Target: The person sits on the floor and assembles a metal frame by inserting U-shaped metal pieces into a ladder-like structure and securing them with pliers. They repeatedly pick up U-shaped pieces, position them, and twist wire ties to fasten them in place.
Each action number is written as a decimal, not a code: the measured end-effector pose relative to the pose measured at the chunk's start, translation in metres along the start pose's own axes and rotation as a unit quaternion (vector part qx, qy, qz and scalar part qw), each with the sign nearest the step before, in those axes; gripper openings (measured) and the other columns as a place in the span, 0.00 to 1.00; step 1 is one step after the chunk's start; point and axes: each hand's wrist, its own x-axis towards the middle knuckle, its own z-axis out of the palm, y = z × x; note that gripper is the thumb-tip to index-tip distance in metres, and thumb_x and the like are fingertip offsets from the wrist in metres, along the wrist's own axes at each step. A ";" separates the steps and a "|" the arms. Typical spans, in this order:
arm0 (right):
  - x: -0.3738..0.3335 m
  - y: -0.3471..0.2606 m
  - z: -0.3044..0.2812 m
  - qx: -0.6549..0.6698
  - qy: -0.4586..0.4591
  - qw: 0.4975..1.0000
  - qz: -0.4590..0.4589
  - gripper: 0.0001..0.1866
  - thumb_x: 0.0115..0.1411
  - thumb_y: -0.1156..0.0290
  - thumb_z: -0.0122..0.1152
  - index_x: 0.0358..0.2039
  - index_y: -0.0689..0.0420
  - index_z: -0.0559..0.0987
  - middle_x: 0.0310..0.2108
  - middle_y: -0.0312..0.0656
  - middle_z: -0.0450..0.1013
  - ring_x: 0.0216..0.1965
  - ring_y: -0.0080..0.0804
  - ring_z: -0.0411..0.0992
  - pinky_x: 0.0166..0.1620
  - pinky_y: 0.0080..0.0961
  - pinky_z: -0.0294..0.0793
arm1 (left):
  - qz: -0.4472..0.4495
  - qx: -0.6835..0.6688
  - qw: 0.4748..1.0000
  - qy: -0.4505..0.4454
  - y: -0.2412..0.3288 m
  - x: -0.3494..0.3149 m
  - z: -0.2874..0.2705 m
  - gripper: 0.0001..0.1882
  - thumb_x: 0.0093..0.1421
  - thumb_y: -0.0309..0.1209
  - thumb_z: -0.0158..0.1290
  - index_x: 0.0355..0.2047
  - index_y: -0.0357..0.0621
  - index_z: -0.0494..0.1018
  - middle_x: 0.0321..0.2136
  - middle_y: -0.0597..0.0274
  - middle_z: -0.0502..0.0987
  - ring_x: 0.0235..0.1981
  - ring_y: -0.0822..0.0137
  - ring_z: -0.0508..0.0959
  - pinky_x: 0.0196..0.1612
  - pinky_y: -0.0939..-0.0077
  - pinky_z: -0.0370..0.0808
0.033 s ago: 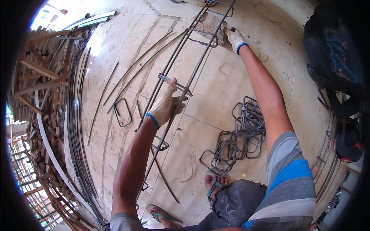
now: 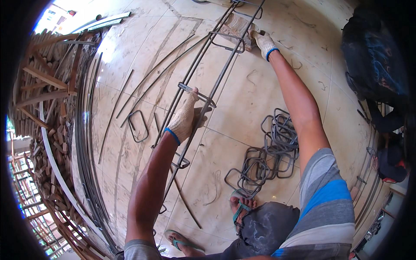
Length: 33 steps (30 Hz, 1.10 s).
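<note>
My left hand (image 2: 185,116), in a whitish knit glove with a blue cuff, reaches into a long rebar cage. Its thumb lies against a rectangular steel stirrup (image 2: 203,96) that spans the long rebars (image 2: 225,69); the fingers curl below, partly hidden. My right hand (image 2: 264,44), gloved the same way, is closed at the far end beside a rough block (image 2: 236,28) under the cage. A small dark spot shows at its fingertips, and what they hold cannot be made out. Another stirrup (image 2: 227,47) sits on the rebars above the block.
Loose stirrups (image 2: 277,143) lie heaped on the tiled floor near my sandalled foot. A single stirrup (image 2: 138,126) and loose rods (image 2: 160,80) lie left of the cage. Long bars (image 2: 82,143) run beside stacked wood (image 2: 52,143). A dark garment-like bulk (image 2: 375,65) stands far right.
</note>
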 end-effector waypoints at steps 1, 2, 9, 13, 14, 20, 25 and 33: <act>-0.003 -0.002 -0.001 -0.012 0.012 1.000 0.002 0.32 0.54 0.46 0.78 0.45 0.63 0.85 0.40 0.45 0.84 0.42 0.38 0.79 0.50 0.35 0.76 | 0.006 0.010 1.000 0.005 0.003 0.000 0.004 0.57 0.61 0.74 0.51 0.71 0.38 0.53 0.51 0.35 0.79 0.27 0.68 0.74 0.30 0.73 0.74; -0.006 -0.005 -0.003 -0.025 0.026 0.999 0.003 0.32 0.54 0.46 0.78 0.46 0.63 0.84 0.40 0.45 0.83 0.42 0.37 0.79 0.50 0.34 0.76 | 0.012 0.021 1.000 0.007 0.006 0.000 0.009 0.54 0.62 0.73 0.52 0.69 0.40 0.56 0.49 0.36 0.80 0.25 0.69 0.72 0.28 0.74 0.72; -0.055 -0.048 0.025 -0.005 -0.079 0.997 0.019 0.35 0.55 0.47 0.78 0.51 0.65 0.82 0.46 0.46 0.82 0.46 0.35 0.77 0.56 0.35 0.74 | 0.029 0.081 0.993 0.084 0.016 -0.018 0.015 0.39 0.65 0.70 0.51 0.52 0.43 0.75 0.35 0.63 0.75 0.25 0.74 0.68 0.27 0.75 0.68; -0.036 -0.037 0.008 -0.116 -0.052 0.991 0.039 0.33 0.60 0.49 0.74 0.54 0.65 0.81 0.50 0.46 0.81 0.50 0.36 0.76 0.57 0.36 0.74 | 0.026 0.096 0.992 0.078 0.023 -0.018 0.027 0.36 0.66 0.67 0.54 0.47 0.41 0.77 0.33 0.66 0.75 0.24 0.75 0.67 0.25 0.76 0.67; -0.036 -0.037 0.014 -0.116 -0.073 0.990 0.033 0.33 0.60 0.50 0.73 0.55 0.65 0.81 0.52 0.46 0.81 0.51 0.36 0.76 0.56 0.36 0.73 | 0.026 0.091 0.992 0.078 0.021 -0.018 0.021 0.36 0.66 0.66 0.54 0.47 0.41 0.77 0.33 0.66 0.75 0.23 0.75 0.67 0.25 0.77 0.67; -0.031 -0.034 0.000 -0.030 -0.028 0.996 0.075 0.27 0.62 0.56 0.72 0.55 0.61 0.82 0.51 0.44 0.82 0.49 0.36 0.76 0.54 0.36 0.74 | 0.040 0.078 0.995 0.038 0.020 -0.010 0.022 0.37 0.64 0.67 0.56 0.47 0.41 0.77 0.34 0.62 0.79 0.22 0.76 0.67 0.25 0.78 0.67; -0.075 -0.069 0.023 -0.019 -0.007 0.998 0.059 0.29 0.58 0.63 0.75 0.57 0.62 0.79 0.50 0.42 0.80 0.43 0.29 0.76 0.48 0.31 0.76 | 0.035 0.082 0.993 0.079 0.014 -0.018 0.002 0.36 0.63 0.67 0.57 0.47 0.43 0.78 0.35 0.60 0.81 0.22 0.77 0.68 0.23 0.80 0.68; -0.107 -0.078 0.015 -0.192 0.097 0.975 -0.059 0.39 0.53 0.61 0.76 0.62 0.64 0.72 0.52 0.45 0.78 0.50 0.33 0.77 0.54 0.31 0.78 | 0.034 0.063 0.995 0.075 0.022 -0.028 0.007 0.34 0.63 0.65 0.59 0.47 0.44 0.79 0.37 0.59 0.82 0.23 0.79 0.71 0.22 0.84 0.69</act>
